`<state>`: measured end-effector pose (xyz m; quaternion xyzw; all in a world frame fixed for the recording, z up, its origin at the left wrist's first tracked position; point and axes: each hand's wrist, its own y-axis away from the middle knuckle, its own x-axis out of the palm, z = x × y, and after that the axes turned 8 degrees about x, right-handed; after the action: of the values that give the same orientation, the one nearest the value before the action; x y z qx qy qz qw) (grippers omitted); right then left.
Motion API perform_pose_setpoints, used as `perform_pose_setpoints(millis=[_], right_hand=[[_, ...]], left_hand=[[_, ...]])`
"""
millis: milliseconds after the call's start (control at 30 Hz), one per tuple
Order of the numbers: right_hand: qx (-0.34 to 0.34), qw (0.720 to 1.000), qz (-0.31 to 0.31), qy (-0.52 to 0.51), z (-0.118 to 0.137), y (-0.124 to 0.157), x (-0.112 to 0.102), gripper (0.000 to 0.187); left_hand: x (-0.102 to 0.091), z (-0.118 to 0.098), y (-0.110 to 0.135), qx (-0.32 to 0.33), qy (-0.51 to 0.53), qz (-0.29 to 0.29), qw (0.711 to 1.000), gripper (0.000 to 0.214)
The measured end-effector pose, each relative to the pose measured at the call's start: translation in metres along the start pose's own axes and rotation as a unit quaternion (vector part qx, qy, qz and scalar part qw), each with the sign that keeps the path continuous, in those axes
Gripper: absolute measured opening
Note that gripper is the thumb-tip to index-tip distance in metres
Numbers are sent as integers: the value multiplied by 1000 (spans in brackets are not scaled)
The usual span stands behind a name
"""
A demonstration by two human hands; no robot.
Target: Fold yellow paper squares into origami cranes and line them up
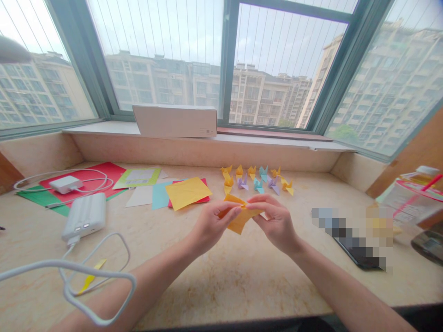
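Between my two hands is a partly folded sheet of orange-yellow origami paper [239, 222], held above the counter. My left hand [216, 220] pinches its left side between thumb and fingers. On the right side, my right hand [275, 216] grips the paper, its fingers bent over the upper edge. Just beyond the hands stand several folded paper cranes [258, 185] in yellow, light blue and lilac, in two rows. To the left of them lies a flat yellow paper square [188, 192] on top of a red sheet [205, 199].
A white power bank [86, 214] with looping white cable [93, 269] lies left, near a charger [65, 184] and coloured sheets. A phone [360, 253] and a drink cup [411, 203] are at right. A white box [176, 122] stands on the window sill.
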<state>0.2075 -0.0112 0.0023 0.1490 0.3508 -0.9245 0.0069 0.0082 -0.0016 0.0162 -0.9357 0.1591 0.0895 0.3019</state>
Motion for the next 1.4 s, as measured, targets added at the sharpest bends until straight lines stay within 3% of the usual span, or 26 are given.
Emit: perform_pose_setpoints(millis=[300,533,667,867,1067,1233,1400], right_hand=[[99,988,-11,-118,1,-1,7,11],[179,972,46,-144,10,0,1,32],[213,969,13,-127,10,-3,3,31],[220,969,-35,-106,5,-7,5,32],[204,974,-18,-93,5,-6,5,28],[177,980,2,-86,8,-3,7,19],[199,975,-21,-96,13,-3,10,21]], left_hand=[[1,-5,0,-32,-1,-23,999,32],[1,-3,0,-44,-18,-46,998,35],[1,-5,-1,-41,-43,-33,998,34],[1,-6,0,-66,20,-12,998,34],[-3,-7,-1,-62,12,18,998,33],[0,-12,-1,-55,22,-11,998,26],[4,-11,0,-45,11,-33,998,28]])
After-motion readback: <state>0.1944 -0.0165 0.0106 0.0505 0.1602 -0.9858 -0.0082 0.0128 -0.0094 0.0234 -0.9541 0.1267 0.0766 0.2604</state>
